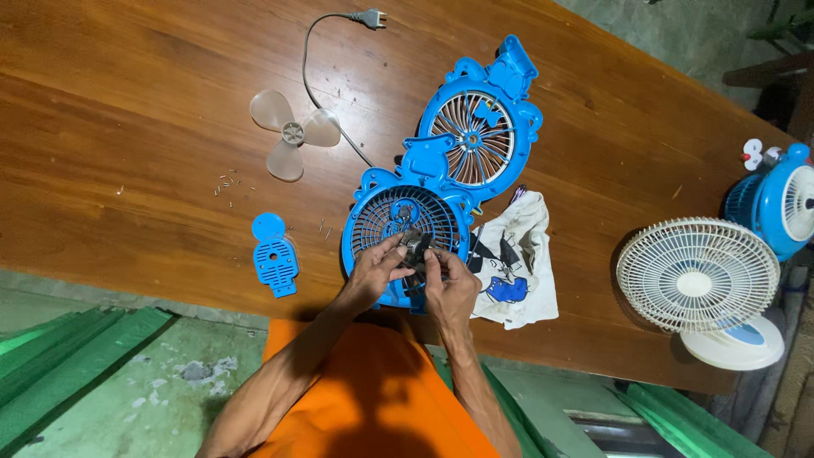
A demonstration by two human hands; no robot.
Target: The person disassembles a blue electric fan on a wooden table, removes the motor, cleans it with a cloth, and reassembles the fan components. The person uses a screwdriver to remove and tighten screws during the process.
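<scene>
A blue fan housing (373, 222) with a round grille lies at the near edge of the wooden table (127, 127). Both of my hands meet over its middle. My left hand (371, 270) and my right hand (451, 287) pinch a small grey motor part (415, 248) sitting in the grille's centre. A second blue fan grille (482, 119) lies just beyond, touching the first. A translucent three-blade propeller (291, 134) rests to the left, next to a grey power cord (315, 72) ending in a plug.
A small blue cover piece (274, 254) and several scattered screws (229, 182) lie at the left. A white cloth (521, 263) holding small tools lies at the right. A white desk fan (699, 280) and a blue fan (776, 199) stand at the far right.
</scene>
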